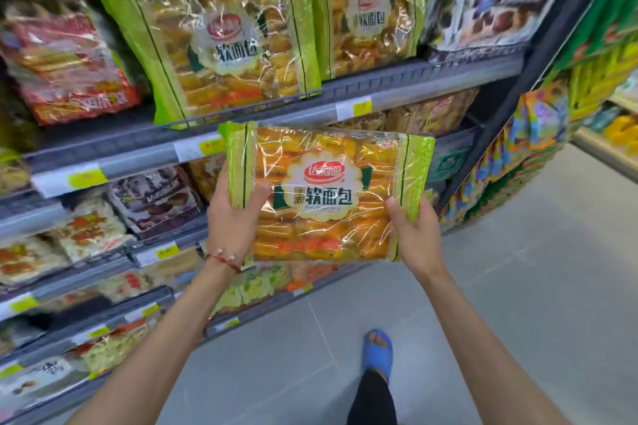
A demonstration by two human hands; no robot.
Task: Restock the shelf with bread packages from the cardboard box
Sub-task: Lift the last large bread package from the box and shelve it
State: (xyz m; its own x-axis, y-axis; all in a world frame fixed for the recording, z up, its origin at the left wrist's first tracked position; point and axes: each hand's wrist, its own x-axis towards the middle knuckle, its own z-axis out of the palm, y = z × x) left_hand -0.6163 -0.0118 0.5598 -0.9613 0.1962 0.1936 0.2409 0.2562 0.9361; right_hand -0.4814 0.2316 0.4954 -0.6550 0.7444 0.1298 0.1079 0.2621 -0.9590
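**Bread bag held up in front of a packed shop shelf**

So both hands are on one bread package [328, 195], green ends and a clear orange middle, held flat in the air in the centre of the view. The left hand [231, 217] has its fingers clamped on the bag's left edge, thumb on the front. The right hand [414, 235] does the same at the lower right corner, thumb across the green strip. A red string bracelet [222, 259] sits on the left wrist.

Behind the bag, from about 9 o'clock across to 2 o'clock, runs a grey metal shelf [397, 86] with yellow price tags [357, 107] along its front lip. On that upper level at 12 o'clock stand two matching bread bags: a shelved package [221, 48] leaning upright, and a second shelved package [373, 21] just beside it at 1 o'clock. A red-wrapped pack [65, 62] lies at 10 o'clock, and dark-wrapped packs [490, 7] at 2 o'clock.

Lower shelves at 8 o'clock are full of other wrapped goods, fairly blurry. At 3 o'clock, a rack of colourful snack bags [538, 134] stands at the aisle end. The floor [518, 286] is pale grey tile, and at 6 o'clock a foot in a blue sandal [378, 352] stands on it.
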